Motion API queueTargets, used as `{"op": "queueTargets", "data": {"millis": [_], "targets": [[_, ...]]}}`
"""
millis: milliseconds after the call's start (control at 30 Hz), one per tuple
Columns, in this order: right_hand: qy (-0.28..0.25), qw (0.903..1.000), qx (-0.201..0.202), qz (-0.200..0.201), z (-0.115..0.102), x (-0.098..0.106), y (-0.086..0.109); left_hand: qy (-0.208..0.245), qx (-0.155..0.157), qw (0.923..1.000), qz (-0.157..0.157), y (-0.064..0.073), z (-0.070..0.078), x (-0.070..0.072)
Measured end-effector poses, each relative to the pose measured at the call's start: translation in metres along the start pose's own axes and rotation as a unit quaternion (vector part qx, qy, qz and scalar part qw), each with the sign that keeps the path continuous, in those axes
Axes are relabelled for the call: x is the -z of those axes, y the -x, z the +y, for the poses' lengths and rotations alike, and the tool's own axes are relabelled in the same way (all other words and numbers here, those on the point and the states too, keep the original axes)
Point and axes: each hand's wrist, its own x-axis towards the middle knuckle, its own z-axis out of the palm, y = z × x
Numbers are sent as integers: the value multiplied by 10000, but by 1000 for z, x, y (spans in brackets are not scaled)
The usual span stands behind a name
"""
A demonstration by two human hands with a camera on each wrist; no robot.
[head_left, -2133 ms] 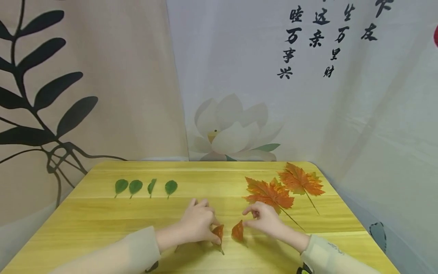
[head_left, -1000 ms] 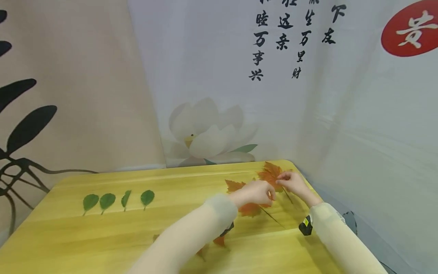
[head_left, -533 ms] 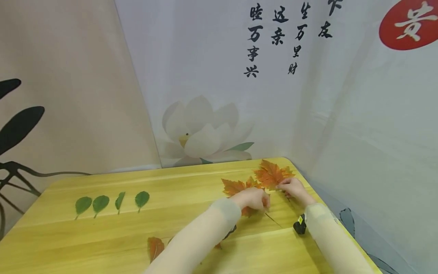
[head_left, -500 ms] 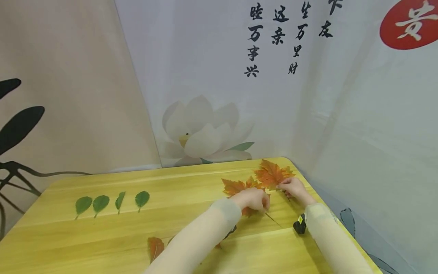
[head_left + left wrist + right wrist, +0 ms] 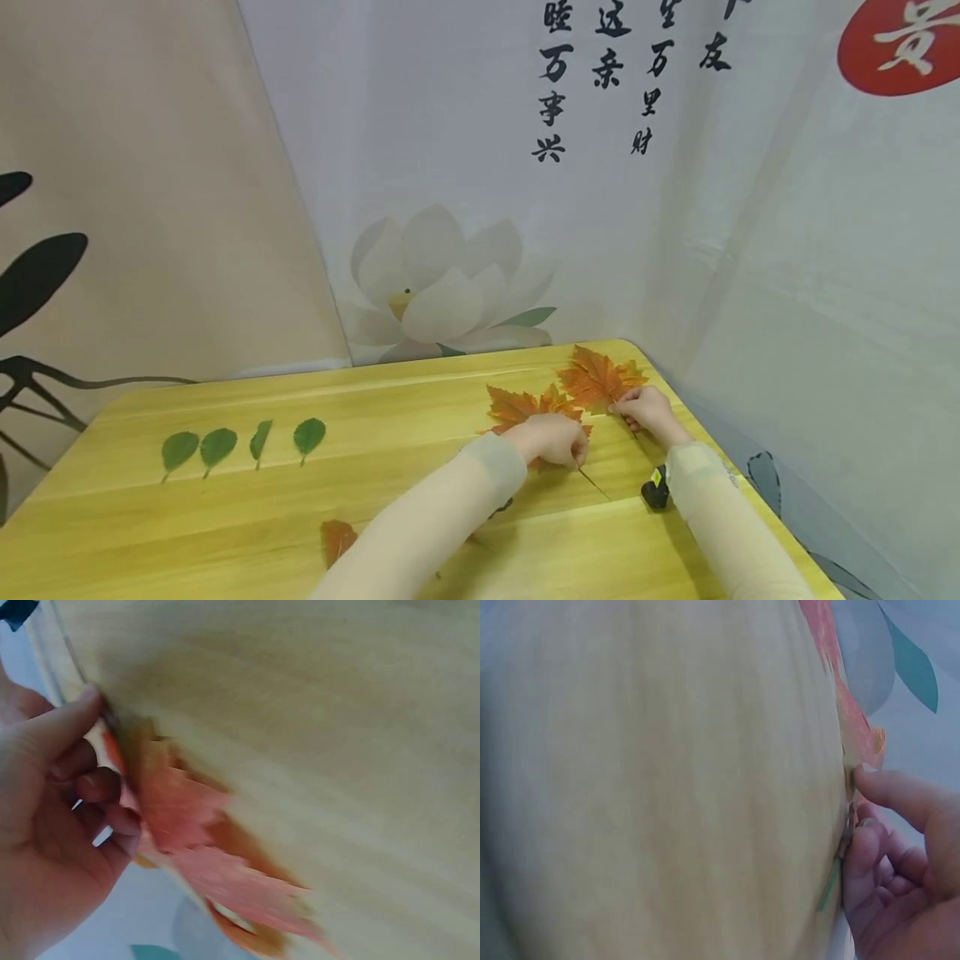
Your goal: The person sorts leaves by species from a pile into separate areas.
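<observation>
Two orange maple leaves lie at the table's right back. My left hand [image 5: 553, 439] reaches over the nearer maple leaf [image 5: 517, 406] and pinches its stem, which sticks out below the fingers. In the left wrist view that leaf [image 5: 187, 806] spreads out beside the curled fingers. With thumb and fingers, my right hand [image 5: 651, 414] pinches the stem of the farther maple leaf [image 5: 595, 377] close to its base. The right wrist view has the hand [image 5: 911, 862] at the leaf's edge-on blade [image 5: 861, 731], a greenish stem end poking out under the fingers.
Several small green leaves [image 5: 218, 449] stand in a row at the left back of the yellow wooden table [image 5: 187, 525]. A small orange-brown leaf [image 5: 339, 540] lies near the front, partly behind the left sleeve [image 5: 427, 533]. A printed curtain [image 5: 465, 150] hangs behind.
Both hands left the small brown leaves at the front and went right and back to the maple leaves. Over the last half second they have barely moved; the view has turned right.
</observation>
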Motion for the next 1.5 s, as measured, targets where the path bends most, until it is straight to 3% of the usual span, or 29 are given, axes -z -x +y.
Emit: {"op": "queueTargets", "data": {"millis": [133, 367, 500, 633, 733, 800, 1033, 1133, 1333, 1500], "targets": [[-63, 10000, -1, -57, -1, -2, 0, -283, -357, 9988, -180, 4, -7, 10], [-47, 10000, 19, -60, -1, 0, 0, -217, -497, 9979, -354, 14, -19, 22], [0, 10000, -8, -48, -1, 0, 0, -528, -675, 9962, -141, 23, -24, 19], [21, 10000, -13, -52, -2, -2, -1, -1114, -1181, 9863, 277, 36, -29, 15], [84, 10000, -14, -31, -1, -2, -2, -1071, -1493, 9823, 373, 45, -37, 13], [104, 9999, -12, -1, -1, -2, -3, -792, -1596, 9834, 356, 50, -42, 11], [122, 9999, 29, 27, -1, -1, 0, 122, -1375, 9901, 272, 59, -59, 0], [92, 9999, 70, 28, -3, -3, 0, -33, -1338, 9902, 403, 62, -65, -4], [76, 10000, 51, 6, -3, -2, 3, -815, -1525, 9811, 873, 67, -72, -8], [136, 9997, 112, -163, -2, 2, 5, -593, -1202, 9874, 842, 74, -79, -10]]}}
